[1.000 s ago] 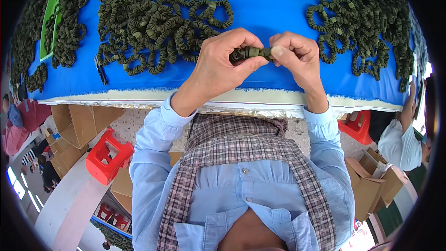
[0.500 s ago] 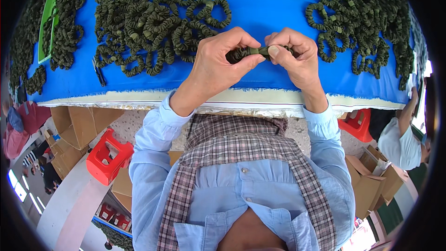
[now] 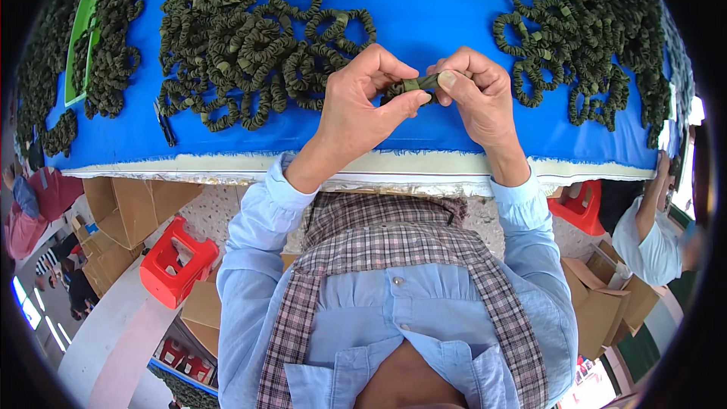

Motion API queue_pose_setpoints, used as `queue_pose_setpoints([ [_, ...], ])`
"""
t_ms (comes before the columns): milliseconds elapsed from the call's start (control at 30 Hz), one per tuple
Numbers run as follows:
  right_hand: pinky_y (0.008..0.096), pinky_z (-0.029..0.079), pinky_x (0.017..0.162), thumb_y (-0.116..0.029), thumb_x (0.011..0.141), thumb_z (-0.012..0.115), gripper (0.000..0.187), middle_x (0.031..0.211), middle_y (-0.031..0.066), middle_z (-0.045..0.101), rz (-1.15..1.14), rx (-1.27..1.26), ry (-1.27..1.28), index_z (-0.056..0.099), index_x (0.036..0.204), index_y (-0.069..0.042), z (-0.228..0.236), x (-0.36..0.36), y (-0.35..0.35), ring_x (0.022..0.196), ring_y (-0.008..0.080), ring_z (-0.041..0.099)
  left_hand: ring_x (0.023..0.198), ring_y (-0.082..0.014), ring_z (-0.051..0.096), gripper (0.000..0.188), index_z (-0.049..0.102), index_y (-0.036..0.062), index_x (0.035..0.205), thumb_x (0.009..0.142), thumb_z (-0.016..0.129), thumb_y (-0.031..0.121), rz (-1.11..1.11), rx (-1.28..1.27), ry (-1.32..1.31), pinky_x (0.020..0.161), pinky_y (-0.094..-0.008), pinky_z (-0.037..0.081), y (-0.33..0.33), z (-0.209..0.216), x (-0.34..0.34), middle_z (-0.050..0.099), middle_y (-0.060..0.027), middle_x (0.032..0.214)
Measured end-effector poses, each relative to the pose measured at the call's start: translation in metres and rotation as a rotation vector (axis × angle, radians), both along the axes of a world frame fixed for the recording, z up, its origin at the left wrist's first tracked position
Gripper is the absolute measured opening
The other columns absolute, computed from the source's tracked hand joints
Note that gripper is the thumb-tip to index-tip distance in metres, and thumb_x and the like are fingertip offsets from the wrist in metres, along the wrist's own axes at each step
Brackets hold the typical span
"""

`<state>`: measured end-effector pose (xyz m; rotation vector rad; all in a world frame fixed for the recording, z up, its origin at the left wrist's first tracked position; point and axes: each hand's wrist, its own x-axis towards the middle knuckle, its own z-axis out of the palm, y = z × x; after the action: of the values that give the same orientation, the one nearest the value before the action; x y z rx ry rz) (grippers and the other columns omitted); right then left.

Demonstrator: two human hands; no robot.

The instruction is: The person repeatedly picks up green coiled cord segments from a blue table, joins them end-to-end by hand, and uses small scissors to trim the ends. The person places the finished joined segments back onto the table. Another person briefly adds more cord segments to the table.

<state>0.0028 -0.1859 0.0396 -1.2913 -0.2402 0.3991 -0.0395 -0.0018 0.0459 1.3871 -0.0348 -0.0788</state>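
A dark green gathered scrunchie (image 3: 411,86) is held between my two hands, just above the blue-covered table. My left hand (image 3: 350,106) pinches it with thumb and forefinger at a lighter, flatter section. My right hand (image 3: 478,98) grips the other end between thumb and bent fingers, and a smooth, narrow stretch of fabric spans the gap between the hands. Part of the ruffled loop is hidden behind my left fingers. A large pile of similar scrunchies (image 3: 227,38) lies beyond my left hand, and another pile (image 3: 594,42) lies to the right.
Small dark thread snips (image 3: 164,123) lie left on the blue cloth (image 3: 432,0). Farther left is a green-rimmed tray (image 3: 71,76) among more scrunchies. Below the table edge stand a red stool (image 3: 176,259) and cardboard boxes (image 3: 130,208). A person in pale clothing (image 3: 644,246) is at right.
My right hand has turned slightly, and the fabric between my hands now shows as a longer, smoother strip. Less of the ruffled part shows. Both hands keep their hold.
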Motion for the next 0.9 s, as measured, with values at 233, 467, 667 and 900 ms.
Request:
queue_pose_setpoints([
  [233,0.021,0.042,0.059,-0.012,0.092,0.062,0.011,0.074,0.0022,0.063,0.038,0.011,0.037,0.063,0.091,-0.001,0.004,0.002,-0.002,0.064,0.0061,0.053,0.076,-0.0105,0.064,0.023,0.054,-0.0016,0.101,0.082,0.067,-0.006,-0.003,-0.122,-0.019,0.068,-0.0242,0.053,-0.002,-0.002,-0.001,0.064,-0.0092,0.089],
  [467,0.0234,0.046,0.074,-0.02,0.093,0.063,0.024,0.09,0.0029,0.064,0.0,-0.118,-0.131,0.063,0.109,-0.002,0.011,0.003,0.003,0.081,0.0086,0.055,0.094,-0.019,0.066,0.029,0.052,-0.003,0.115,0.09,0.064,0.004,0.053,-0.195,-0.032,0.082,-0.0262,0.051,0.005,-0.009,-0.001,0.065,-0.0135,0.104],
  [667,0.0261,0.046,0.076,-0.015,0.09,0.065,0.024,0.09,0.0028,0.064,-0.041,-0.426,-0.342,0.063,0.109,-0.001,0.005,0.003,0.003,0.082,0.011,0.056,0.094,-0.0199,0.066,0.034,0.051,-0.0023,0.12,0.091,0.064,0.01,0.063,-0.276,-0.019,0.084,-0.0289,0.052,0.006,-0.011,-0.001,0.064,-0.0126,0.106],
  [900,0.0254,0.046,0.075,-0.01,0.087,0.066,0.019,0.088,0.0022,0.063,-0.128,-0.504,-0.394,0.065,0.105,-0.001,0.001,0.016,-0.009,0.082,0.0092,0.056,0.098,-0.0172,0.061,0.037,0.047,-0.0007,0.125,0.091,0.06,0.003,0.097,-0.019,-0.1,0.085,-0.0294,0.05,-0.006,-0.032,-0.004,0.059,-0.0121,0.113],
])
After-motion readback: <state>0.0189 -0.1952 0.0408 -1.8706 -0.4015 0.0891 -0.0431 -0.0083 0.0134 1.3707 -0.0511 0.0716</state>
